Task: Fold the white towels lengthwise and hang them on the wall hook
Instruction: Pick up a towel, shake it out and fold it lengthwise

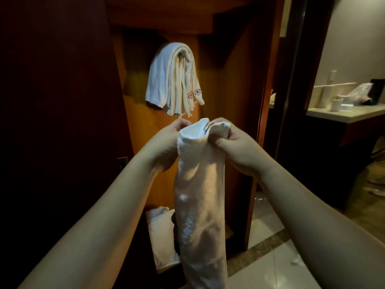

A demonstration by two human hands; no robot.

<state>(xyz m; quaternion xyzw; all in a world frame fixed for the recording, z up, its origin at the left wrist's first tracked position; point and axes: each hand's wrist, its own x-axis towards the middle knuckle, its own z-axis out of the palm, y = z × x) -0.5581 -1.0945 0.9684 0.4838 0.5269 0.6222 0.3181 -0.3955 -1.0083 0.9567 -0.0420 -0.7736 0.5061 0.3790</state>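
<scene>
A long white towel (200, 201) hangs straight down in front of me, folded into a narrow strip. My left hand (166, 140) grips its top edge from the left, and my right hand (233, 142) pinches the top corner from the right. Both hands are close together at chest height. Above them, several folded white towels (173, 80) drape over a hook on the wooden wall panel; one shows small flower embroidery. The hook itself is mostly hidden under them.
A dark wooden door or panel (58, 101) fills the left side. More white cloth (160, 232) lies low in the wooden niche. A doorway at right opens onto a counter (343, 115) with toiletries. Pale tiled floor (270, 257) lies below.
</scene>
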